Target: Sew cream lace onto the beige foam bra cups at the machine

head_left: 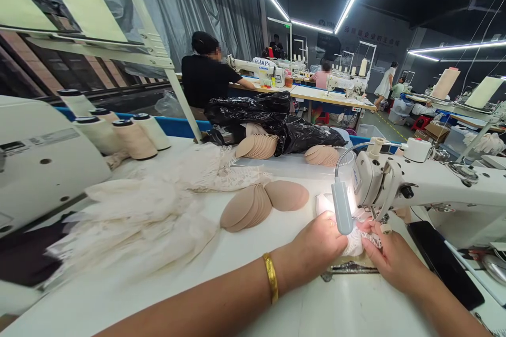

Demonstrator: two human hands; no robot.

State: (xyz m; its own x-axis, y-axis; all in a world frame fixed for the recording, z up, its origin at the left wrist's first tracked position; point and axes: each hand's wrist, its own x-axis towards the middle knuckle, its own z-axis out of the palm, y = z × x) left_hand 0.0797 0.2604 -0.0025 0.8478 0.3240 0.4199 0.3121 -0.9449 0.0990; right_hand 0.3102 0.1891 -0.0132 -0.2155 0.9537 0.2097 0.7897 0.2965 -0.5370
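White lace fabric (354, 245) lies under the head of a white sewing machine (427, 181), lit by a grey gooseneck lamp (342, 208). My left hand (318, 245) is closed on the fabric's left side, its fingertips partly behind the lamp. On the right, my right hand (391, 253) pinches the lace edge between thumb and fingers, close to the needle area. The needle itself is hidden by the lamp and hands. To the left, a fanned stack of beige oval pads (247, 208) rests on the white table (276, 303).
Cream lace pieces (150, 216) are heaped at the left, near thread cones (134, 139). More pads (256, 146) sit by a black plastic bag (276, 121) behind. A dark phone-like slab (445, 263) lies right of my right hand. A co-worker in black (209, 73) sits beyond.
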